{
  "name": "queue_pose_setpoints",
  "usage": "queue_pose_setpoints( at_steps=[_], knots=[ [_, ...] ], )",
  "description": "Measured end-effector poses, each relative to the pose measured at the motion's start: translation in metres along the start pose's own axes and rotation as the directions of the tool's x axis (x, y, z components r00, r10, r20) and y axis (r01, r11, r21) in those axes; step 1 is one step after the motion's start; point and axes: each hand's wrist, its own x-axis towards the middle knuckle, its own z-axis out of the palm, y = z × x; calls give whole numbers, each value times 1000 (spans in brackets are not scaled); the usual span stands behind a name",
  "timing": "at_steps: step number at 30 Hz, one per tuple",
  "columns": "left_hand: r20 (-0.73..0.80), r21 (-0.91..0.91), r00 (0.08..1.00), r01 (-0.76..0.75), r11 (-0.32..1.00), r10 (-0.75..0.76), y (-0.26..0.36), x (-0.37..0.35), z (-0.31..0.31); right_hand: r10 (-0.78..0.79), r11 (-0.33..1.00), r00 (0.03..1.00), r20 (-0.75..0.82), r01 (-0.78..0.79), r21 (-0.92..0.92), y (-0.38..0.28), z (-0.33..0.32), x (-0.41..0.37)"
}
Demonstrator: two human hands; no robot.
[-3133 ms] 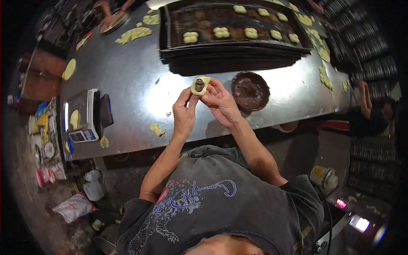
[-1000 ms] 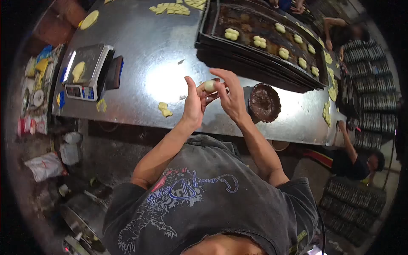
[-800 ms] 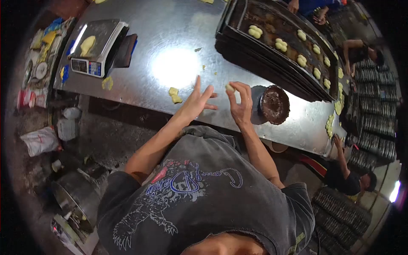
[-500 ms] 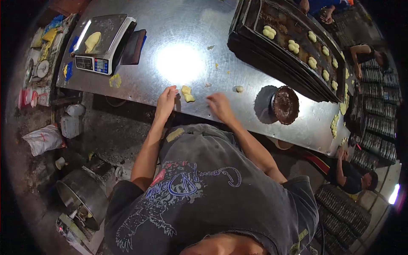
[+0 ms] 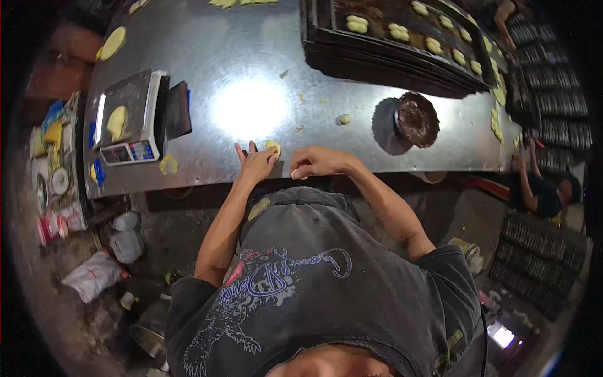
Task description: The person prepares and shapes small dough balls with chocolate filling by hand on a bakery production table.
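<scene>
My left hand (image 5: 256, 166) is at the table's near edge, thumb side against a yellow piece of dough (image 5: 272, 146) and partly covering it. Its outer fingers are spread while the fingers nearest the dough appear to pinch it. Just to the right, my right hand (image 5: 319, 161) has its fingers curled round a small bit of dough (image 5: 296, 174), which shows below the fingertips. A small dough ball (image 5: 343, 119) lies farther up the metal table (image 5: 213, 69). Right of it stands a round bowl (image 5: 418, 120) with brown, chocolate-coloured contents.
On the left stands a digital scale (image 5: 129, 119) with a dough lump (image 5: 117, 122) on its plate. Stacked dark baking trays (image 5: 377, 63) at the upper right carry clusters of dough balls (image 5: 399, 31). A co-worker (image 5: 534, 188) is at the far right.
My hands have come closer together. My left hand has moved onto the dough, and my right hand has closed round a small bit. The view has shifted, showing more of the table's far side.
</scene>
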Motion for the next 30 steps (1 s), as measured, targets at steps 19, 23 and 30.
queue_pose_setpoints(
  at_steps=[19, 23, 30],
  knots=[
    [-800, 67, 246, -870, 488, 548, 283, 46, -93, 163, 438, 602, -782, 666, 604, -33, -16, -136],
    [-743, -103, 296, -936, 335, 600, 297, 66, -55, 168, 163, 725, -667, 647, 745, 3, -19, -165],
    [-141, -489, 857, -496, 718, 495, 298, 51, 1, 188, 962, 476, -859, 87, 259, 119, -100, -226]
  ],
)
